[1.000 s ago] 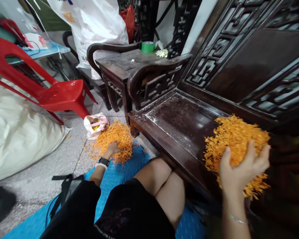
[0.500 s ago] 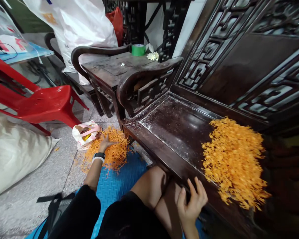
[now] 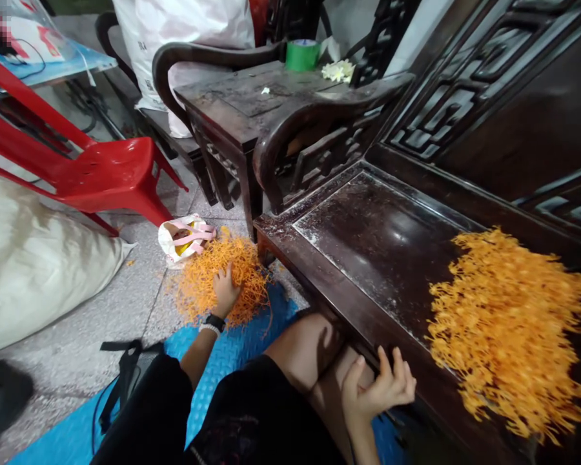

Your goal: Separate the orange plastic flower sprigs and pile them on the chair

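Note:
A loose heap of tangled, branching orange strands (image 3: 249, 274) lies on the floor, partly over a blue textured mat (image 3: 223, 374). My left hand (image 3: 226, 292) rests on this heap with its visible fingers apart; some fingertips are hidden among the strands. On the dark carved wooden bench (image 3: 348, 226), a second, thicker pile of orange branching pieces (image 3: 508, 336) sits to the right. Near the bench's front edge, left of that pile, my right hand (image 3: 380, 394) is raised over my leg, fingers apart and holding nothing.
A small white bag with pink handles (image 3: 186, 240) stands beside the floor heap. To the left are a red plastic chair (image 3: 109, 174) and a big cream sack (image 3: 39, 265). Green tape (image 3: 303, 55) sits on a dark side table (image 3: 227, 103). Black straps (image 3: 126, 368) lie near my left arm.
The view has shifted, so the bench and side table sit differently. My left hand has turned over the floor heap, its fingers less widely spread. My right hand stays by the bench edge.

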`<action>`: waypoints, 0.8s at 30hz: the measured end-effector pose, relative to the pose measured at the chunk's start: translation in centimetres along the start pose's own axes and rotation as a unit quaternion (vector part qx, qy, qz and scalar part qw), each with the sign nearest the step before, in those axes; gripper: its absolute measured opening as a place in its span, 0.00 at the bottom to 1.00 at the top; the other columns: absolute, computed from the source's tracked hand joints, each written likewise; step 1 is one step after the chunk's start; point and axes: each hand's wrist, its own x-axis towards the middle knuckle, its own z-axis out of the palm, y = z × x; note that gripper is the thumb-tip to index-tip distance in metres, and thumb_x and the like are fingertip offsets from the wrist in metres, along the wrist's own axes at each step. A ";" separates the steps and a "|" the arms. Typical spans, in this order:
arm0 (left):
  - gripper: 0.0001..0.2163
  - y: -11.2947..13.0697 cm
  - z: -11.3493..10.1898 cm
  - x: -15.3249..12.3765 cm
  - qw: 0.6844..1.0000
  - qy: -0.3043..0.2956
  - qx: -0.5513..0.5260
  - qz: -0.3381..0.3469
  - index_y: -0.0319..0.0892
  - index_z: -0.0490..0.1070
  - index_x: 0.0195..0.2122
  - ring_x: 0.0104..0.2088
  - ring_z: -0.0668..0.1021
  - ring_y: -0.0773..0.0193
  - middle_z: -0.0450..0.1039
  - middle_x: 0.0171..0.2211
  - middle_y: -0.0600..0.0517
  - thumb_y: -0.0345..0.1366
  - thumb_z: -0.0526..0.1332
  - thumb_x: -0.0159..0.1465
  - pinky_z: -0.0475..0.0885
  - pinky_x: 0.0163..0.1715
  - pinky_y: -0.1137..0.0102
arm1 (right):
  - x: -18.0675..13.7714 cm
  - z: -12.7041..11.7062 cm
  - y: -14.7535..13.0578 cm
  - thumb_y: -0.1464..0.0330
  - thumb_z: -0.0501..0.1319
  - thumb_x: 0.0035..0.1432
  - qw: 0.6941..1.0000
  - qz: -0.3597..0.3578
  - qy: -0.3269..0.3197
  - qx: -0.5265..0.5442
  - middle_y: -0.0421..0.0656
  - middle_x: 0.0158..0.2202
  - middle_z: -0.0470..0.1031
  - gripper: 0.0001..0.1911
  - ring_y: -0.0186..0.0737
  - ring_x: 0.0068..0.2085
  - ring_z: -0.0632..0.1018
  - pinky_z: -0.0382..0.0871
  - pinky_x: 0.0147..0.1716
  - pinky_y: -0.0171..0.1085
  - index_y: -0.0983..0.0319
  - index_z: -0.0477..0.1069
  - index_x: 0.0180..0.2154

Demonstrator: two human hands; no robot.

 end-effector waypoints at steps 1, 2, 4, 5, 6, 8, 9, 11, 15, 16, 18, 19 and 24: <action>0.34 0.2 0.3 -1.1 1.000 0.011 -0.001 0.007 0.38 0.50 0.67 0.54 0.66 0.42 0.61 0.57 0.34 0.45 0.58 0.62 0.62 0.53 0.54 | -0.1 0.2 -0.9 0.69 0.58 0.60 1.000 0.002 -0.018 0.022 0.62 0.56 0.67 0.25 0.63 0.59 0.64 0.58 0.53 0.67 0.66 0.63 0.58; 0.33 0.4 0.6 -2.2 1.000 0.019 -0.002 0.014 0.38 0.50 0.67 0.53 0.66 0.42 0.61 0.57 0.34 0.43 0.58 0.63 0.61 0.53 0.54 | -0.2 0.4 -1.9 0.69 0.57 0.60 0.998 -0.002 -0.046 0.053 0.62 0.57 0.66 0.26 0.63 0.60 0.64 0.57 0.53 0.67 0.66 0.61 0.59; 0.31 0.8 1.1 -4.0 0.999 0.028 -0.004 0.025 0.39 0.52 0.67 0.53 0.66 0.42 0.60 0.57 0.34 0.38 0.58 0.62 0.62 0.53 0.53 | -0.3 1.2 -4.2 0.68 0.56 0.61 0.982 -0.028 -0.126 0.140 0.61 0.58 0.63 0.27 0.61 0.60 0.64 0.61 0.53 0.66 0.65 0.58 0.61; 0.31 0.9 1.4 -4.9 0.999 0.030 -0.006 0.030 0.39 0.54 0.66 0.53 0.66 0.42 0.60 0.58 0.34 0.36 0.57 0.62 0.62 0.53 0.53 | -0.4 1.7 -5.4 0.68 0.56 0.61 0.967 -0.043 -0.169 0.188 0.60 0.59 0.62 0.27 0.59 0.60 0.65 0.63 0.52 0.64 0.63 0.57 0.61; 0.30 0.9 1.7 -5.7 0.999 0.031 -0.008 0.035 0.40 0.55 0.66 0.53 0.66 0.42 0.61 0.58 0.34 0.34 0.57 0.62 0.62 0.53 0.52 | -0.3 2.4 -6.6 0.67 0.56 0.62 0.948 -0.055 -0.210 0.234 0.58 0.60 0.61 0.27 0.57 0.60 0.65 0.65 0.52 0.61 0.62 0.56 0.61; 0.29 0.6 2.4 -7.2 0.998 0.029 -0.011 0.045 0.41 0.57 0.65 0.53 0.67 0.42 0.60 0.59 0.35 0.31 0.56 0.62 0.62 0.53 0.51 | 0.4 4.1 -9.1 0.67 0.56 0.62 0.910 -0.066 -0.270 0.309 0.56 0.60 0.61 0.27 0.53 0.61 0.65 0.66 0.54 0.58 0.61 0.55 0.62; 0.27 0.4 2.8 -8.0 0.998 0.026 -0.013 0.051 0.41 0.58 0.65 0.54 0.67 0.43 0.60 0.59 0.35 0.30 0.55 0.62 0.62 0.53 0.51 | 1.0 5.1 -10.4 0.66 0.56 0.62 0.896 -0.065 -0.286 0.335 0.56 0.60 0.61 0.28 0.52 0.61 0.64 0.65 0.56 0.56 0.61 0.54 0.62; 0.25 -0.2 3.6 -9.6 0.998 0.016 -0.015 0.061 0.42 0.62 0.63 0.55 0.67 0.43 0.60 0.59 0.36 0.30 0.54 0.63 0.63 0.54 0.51 | 2.7 7.1 -13.0 0.63 0.59 0.61 0.881 -0.057 -0.291 0.368 0.57 0.60 0.62 0.32 0.51 0.62 0.64 0.63 0.58 0.54 0.63 0.52 0.63; 0.21 -1.7 5.3 -12.4 0.996 -0.026 -0.013 0.080 0.44 0.69 0.57 0.54 0.68 0.42 0.68 0.53 0.37 0.31 0.56 0.63 0.64 0.54 0.48 | 6.7 11.0 -17.4 0.55 0.64 0.55 0.866 -0.080 -0.327 0.370 0.60 0.63 0.58 0.44 0.52 0.64 0.61 0.59 0.62 0.50 0.67 0.48 0.64; 0.20 -2.1 5.7 -12.9 0.995 -0.039 -0.013 0.088 0.45 0.70 0.57 0.54 0.69 0.43 0.70 0.51 0.38 0.31 0.56 0.63 0.64 0.54 0.47 | 7.5 11.7 -18.1 0.55 0.63 0.56 0.861 -0.095 -0.359 0.349 0.59 0.63 0.59 0.43 0.51 0.63 0.63 0.61 0.60 0.48 0.68 0.50 0.64; 0.20 -2.8 6.3 -13.8 0.993 -0.065 -0.014 0.101 0.46 0.70 0.56 0.53 0.71 0.43 0.72 0.47 0.39 0.31 0.57 0.63 0.64 0.55 0.46 | 8.2 12.5 -19.1 0.58 0.59 0.61 0.843 -0.126 -0.426 0.302 0.57 0.56 0.69 0.29 0.48 0.56 0.73 0.68 0.53 0.42 0.66 0.60 0.58; 0.20 -3.2 6.6 -14.1 0.991 -0.077 -0.014 0.105 0.46 0.71 0.56 0.53 0.71 0.43 0.72 0.47 0.39 0.31 0.57 0.63 0.64 0.55 0.45 | 8.3 12.6 -19.2 0.62 0.56 0.64 0.835 -0.137 -0.452 0.282 0.55 0.49 0.75 0.20 0.47 0.49 0.78 0.71 0.47 0.40 0.65 0.66 0.53; 0.16 -4.9 6.9 -14.8 0.984 -0.130 -0.017 0.123 0.46 0.70 0.54 0.57 0.68 0.47 0.68 0.55 0.40 0.33 0.59 0.65 0.64 0.56 0.46 | 6.5 10.1 -17.4 0.70 0.45 0.68 0.849 -0.135 -0.444 0.252 0.50 0.25 0.77 0.18 0.45 0.27 0.79 0.68 0.30 0.37 0.65 0.72 0.35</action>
